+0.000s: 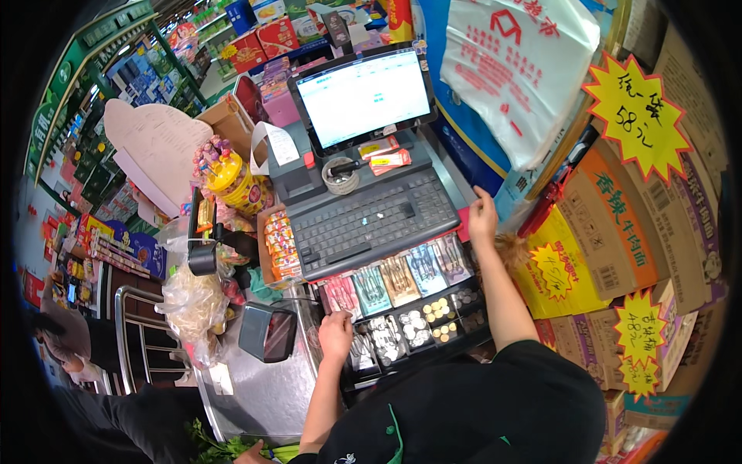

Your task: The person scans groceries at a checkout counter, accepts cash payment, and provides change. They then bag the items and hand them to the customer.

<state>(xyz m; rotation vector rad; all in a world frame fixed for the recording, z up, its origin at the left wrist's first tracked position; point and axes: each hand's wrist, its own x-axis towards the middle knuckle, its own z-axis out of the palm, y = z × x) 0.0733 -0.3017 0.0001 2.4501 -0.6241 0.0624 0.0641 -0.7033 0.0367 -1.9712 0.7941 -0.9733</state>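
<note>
A cash drawer (371,377) stands pulled out below a black keyboard (379,223). Banknotes (400,281) sorted by colour fill its upper compartments, and coins (414,327) lie in the lower ones. At the drawer's left edge is my left hand (336,335), fingers bent beside the red notes (342,293); whether they grip anything is hidden. My right hand (482,219) rests by the keyboard's right end, fingers partly curled, next to a flat pink-red thing (464,223). Its grip is unclear. Above the keyboard a lit monitor (365,98) bears writing.
Left are a scanner (203,258), a black box-shaped device (266,332) and bagged produce (194,301) on the metal counter (261,400). Another person's hand (252,454) is near leafy greens (217,443). Stacked cartons (614,220) and plastic bags (522,69) crowd the right.
</note>
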